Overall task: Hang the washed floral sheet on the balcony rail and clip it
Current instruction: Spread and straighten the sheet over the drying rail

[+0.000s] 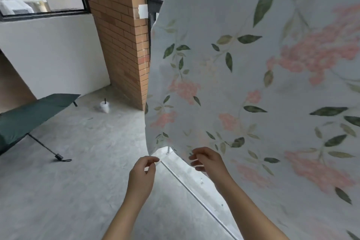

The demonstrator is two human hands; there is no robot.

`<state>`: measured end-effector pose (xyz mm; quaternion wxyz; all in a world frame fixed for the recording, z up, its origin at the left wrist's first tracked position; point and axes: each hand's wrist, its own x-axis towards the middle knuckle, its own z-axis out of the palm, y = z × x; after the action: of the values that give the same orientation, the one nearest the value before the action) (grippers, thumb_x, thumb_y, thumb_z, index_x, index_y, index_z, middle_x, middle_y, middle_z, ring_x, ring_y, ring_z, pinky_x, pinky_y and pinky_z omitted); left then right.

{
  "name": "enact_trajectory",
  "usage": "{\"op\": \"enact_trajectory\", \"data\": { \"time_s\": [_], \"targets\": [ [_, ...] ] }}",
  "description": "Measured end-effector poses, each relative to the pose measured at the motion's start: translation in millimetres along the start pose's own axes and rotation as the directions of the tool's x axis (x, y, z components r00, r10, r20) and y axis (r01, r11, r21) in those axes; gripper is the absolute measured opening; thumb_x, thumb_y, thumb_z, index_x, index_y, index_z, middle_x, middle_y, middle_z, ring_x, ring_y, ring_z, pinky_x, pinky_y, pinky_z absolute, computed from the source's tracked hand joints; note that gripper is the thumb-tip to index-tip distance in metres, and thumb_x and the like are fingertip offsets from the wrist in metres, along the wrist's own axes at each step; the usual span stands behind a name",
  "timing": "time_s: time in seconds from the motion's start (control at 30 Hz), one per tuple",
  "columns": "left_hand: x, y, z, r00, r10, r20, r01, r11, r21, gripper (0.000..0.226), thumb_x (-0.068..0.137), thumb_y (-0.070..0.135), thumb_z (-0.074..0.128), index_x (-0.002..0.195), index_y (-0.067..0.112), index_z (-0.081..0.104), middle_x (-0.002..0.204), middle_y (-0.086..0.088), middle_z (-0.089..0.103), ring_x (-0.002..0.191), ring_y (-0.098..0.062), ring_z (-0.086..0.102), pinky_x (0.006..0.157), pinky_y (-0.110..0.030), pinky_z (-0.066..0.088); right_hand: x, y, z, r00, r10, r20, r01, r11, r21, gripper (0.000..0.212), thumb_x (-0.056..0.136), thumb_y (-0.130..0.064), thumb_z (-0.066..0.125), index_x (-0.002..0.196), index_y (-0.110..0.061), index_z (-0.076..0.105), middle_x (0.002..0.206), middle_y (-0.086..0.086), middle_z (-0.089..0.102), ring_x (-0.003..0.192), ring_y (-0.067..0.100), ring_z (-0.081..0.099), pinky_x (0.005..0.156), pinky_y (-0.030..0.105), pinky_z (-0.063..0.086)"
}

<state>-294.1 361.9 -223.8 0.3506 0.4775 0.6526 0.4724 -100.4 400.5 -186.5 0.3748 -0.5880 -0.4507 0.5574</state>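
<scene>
Both our hands are up at the lower edge of the floral sheet [243, 84], which hangs at our right. Our right hand [209, 161] pinches the hem with curled fingers. Our left hand [142, 173] presses thumb to forefinger beside the corner; we cannot tell whether it holds cloth. A green umbrella [29, 117] lies open on the floor [87, 181].

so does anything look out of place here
Two things on the floor: an open green umbrella lies tipped on its side at the left, and a white cup with a straw sits alone by the brick pillar. The floral sheet shows no visible damage.
</scene>
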Motion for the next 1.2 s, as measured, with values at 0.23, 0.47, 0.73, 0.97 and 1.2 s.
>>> {"op": "enact_trajectory", "data": {
  "time_s": [0.23, 0.47, 0.73, 0.97, 1.2],
  "targets": [
    [144, -8, -87, 1.0, 0.021, 0.02, -0.022, 0.999, 0.047, 0.024, 0.092, 0.003, 0.047, 0.092, 0.017, 0.066, 0.097, 0.009, 0.064, 0.088, 0.006, 0.055, 0.066, -0.006, 0.04, 77, -60, 118, 0.997, -0.041, -0.059, 0.043, 0.999, 0.033, 0.023, 0.091, 0.001, 0.045, 0.088, -0.011, 0.065, 0.084, 0.004, 0.07, 0.071, 0.016, 0.064, 0.069, 0.029, 0.05],
    [252, -30, -102, 0.993, 0.005, 0.12, -0.013, 0.998, 0.066, 0.024, 0.093, 0.005, 0.047, 0.092, 0.019, 0.066, 0.098, 0.008, 0.064, 0.09, 0.003, 0.055, 0.07, -0.008, 0.039, 174, -87, 167, 0.985, -0.018, -0.174, 0.015, 1.0, -0.018, 0.025, 0.091, 0.001, 0.046, 0.085, -0.014, 0.065, 0.085, -0.001, 0.069, 0.073, 0.013, 0.064, 0.068, 0.025, 0.05],
    [405, -33, -102, 0.975, -0.011, 0.221, -0.007, 0.997, 0.078, 0.023, 0.094, 0.008, 0.045, 0.095, 0.019, 0.065, 0.098, 0.009, 0.063, 0.093, -0.002, 0.055, 0.075, -0.013, 0.04, 327, -129, 207, 0.948, -0.089, -0.307, 0.045, 0.988, -0.147, 0.027, 0.086, -0.018, 0.063, 0.109, -0.026, 0.053, 0.1, -0.013, 0.057, 0.093, 0.009, 0.058, 0.065, 0.018, 0.046],
    [525, -30, -58, 0.815, -0.033, 0.578, 0.01, 0.999, 0.043, 0.022, 0.091, 0.013, 0.051, 0.109, 0.023, 0.058, 0.11, 0.009, 0.061, 0.108, -0.01, 0.055, 0.084, -0.018, 0.041, 392, -162, 224, 0.823, -0.062, -0.565, -0.183, 0.912, -0.367, 0.027, 0.082, -0.048, 0.06, 0.084, -0.021, 0.058, 0.082, -0.01, 0.063, 0.078, 0.012, 0.06, 0.07, 0.031, 0.048],
    [599, -9, 9, 0.444, -0.031, 0.896, 0.102, 0.995, -0.016, 0.076, 0.073, 0.051, 0.07, 0.134, 0.017, 0.041, 0.124, -0.001, 0.058, 0.113, -0.014, 0.055, 0.098, -0.036, 0.045, 395, -161, 233, 0.684, -0.006, -0.729, -0.339, 0.883, -0.325, 0.029, 0.091, -0.032, 0.05, 0.07, -0.012, 0.053, 0.073, 0.004, 0.063, 0.077, 0.022, 0.063, 0.072, 0.034, 0.045]
  ]
}}
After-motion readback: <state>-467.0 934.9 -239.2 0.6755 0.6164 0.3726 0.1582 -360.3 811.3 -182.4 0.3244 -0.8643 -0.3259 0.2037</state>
